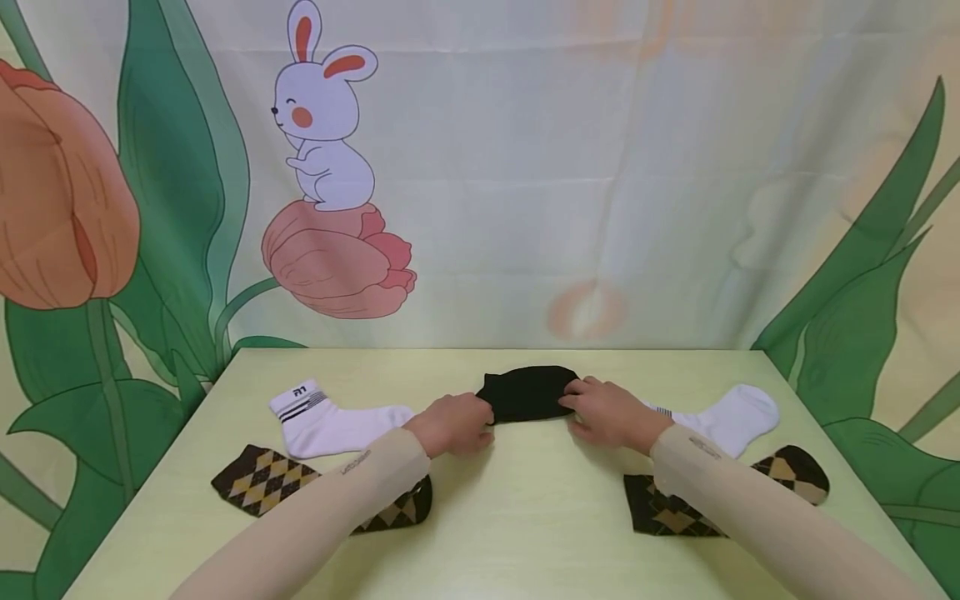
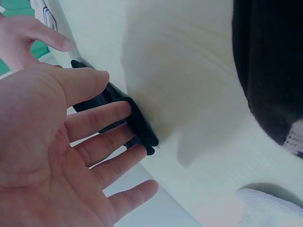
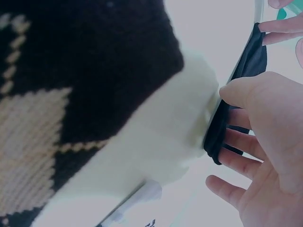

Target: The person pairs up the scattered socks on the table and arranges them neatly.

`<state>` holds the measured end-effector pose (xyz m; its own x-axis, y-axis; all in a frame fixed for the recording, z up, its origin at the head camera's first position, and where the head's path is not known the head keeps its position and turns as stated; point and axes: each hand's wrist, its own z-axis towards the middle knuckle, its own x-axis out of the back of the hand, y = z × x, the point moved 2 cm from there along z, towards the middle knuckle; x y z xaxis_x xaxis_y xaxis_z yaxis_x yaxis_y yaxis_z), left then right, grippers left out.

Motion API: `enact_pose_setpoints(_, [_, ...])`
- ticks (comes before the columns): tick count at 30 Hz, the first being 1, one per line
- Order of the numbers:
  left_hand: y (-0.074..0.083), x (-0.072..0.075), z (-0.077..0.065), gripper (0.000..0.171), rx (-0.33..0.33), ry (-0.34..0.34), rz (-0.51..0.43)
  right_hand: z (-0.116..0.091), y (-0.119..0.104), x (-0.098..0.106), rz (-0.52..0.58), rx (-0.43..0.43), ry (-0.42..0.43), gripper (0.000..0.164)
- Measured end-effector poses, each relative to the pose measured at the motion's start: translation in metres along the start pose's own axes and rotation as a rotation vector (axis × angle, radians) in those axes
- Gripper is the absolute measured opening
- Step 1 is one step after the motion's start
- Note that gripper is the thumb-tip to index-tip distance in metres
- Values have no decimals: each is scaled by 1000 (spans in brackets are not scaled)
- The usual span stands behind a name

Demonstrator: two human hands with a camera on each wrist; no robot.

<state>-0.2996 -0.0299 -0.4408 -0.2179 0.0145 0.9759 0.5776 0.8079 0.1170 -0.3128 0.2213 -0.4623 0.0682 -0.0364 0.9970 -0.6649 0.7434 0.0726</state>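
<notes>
A short black sock [image 1: 531,393] lies flat near the far edge of the table, between both hands. At its left end is my left hand [image 1: 459,423]; the left wrist view shows that hand's fingers [image 2: 106,117] extended against the black fabric, with the thumb apart. My right hand [image 1: 606,412] touches the other end. There, in the right wrist view, the fingers [image 3: 244,137] reach to the sock's edge, their tips partly hidden by the fabric, while the thumb stays spread away. Dark layered edges of the sock [image 2: 139,124] show at the left fingertips.
A white sock [image 1: 345,425] and a brown argyle sock [image 1: 258,482] lie on the left of the table [image 1: 517,533]. On the right are another white sock [image 1: 742,417] and argyle sock [image 1: 678,517]. Forearms partly cover them. A printed curtain [image 1: 510,167] hangs behind.
</notes>
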Motion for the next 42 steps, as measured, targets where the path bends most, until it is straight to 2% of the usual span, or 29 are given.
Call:
enact_pose_setpoints(10, [-7, 0, 12, 28, 44, -12, -17, 12, 9, 0, 22, -37, -72, 37])
enact_pose_setpoints(22, [-15, 5, 25, 22, 77, -32, -32, 29, 16, 0, 90, -144, -139, 41])
enact_pose_setpoints(32, [-21, 4, 37, 16, 89, -26, -17, 37, 23, -4, 120, -199, -153, 45])
enact_pose_setpoints(42, [-25, 5, 42, 16, 91, -18, -27, 42, 25, 0, 139, -208, -154, 45])
